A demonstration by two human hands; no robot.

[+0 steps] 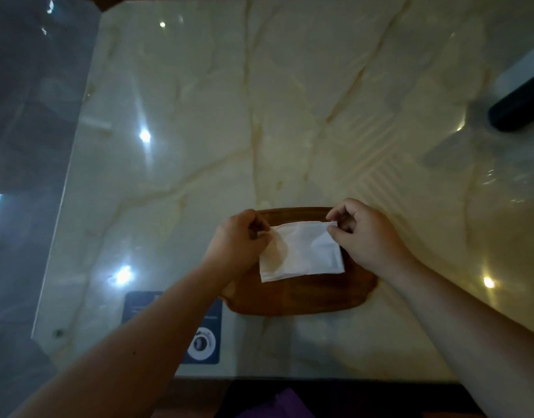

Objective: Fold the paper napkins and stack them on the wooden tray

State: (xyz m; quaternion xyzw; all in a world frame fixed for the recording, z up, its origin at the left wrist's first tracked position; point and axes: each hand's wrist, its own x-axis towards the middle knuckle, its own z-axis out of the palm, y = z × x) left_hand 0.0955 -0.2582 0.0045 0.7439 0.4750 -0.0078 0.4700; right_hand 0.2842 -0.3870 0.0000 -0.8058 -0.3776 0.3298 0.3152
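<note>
Both hands pinch the napkin (pixel 302 251) by its far corners, between them, over the tray (pixel 305 300).

Napkin (pixel 302 251) over tray (pixel 299 297), tray on table (pixel 290 116) near front edge, card (pixel 211 333) left of tray

Glossy cream marble table (pixel 290 101) mirrors ceiling lights beside dim floor (pixel 24 116).

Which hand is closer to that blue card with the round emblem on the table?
Left. The left hand is above and slightly right of the card; the right hand is far right, across the napkin.
</note>
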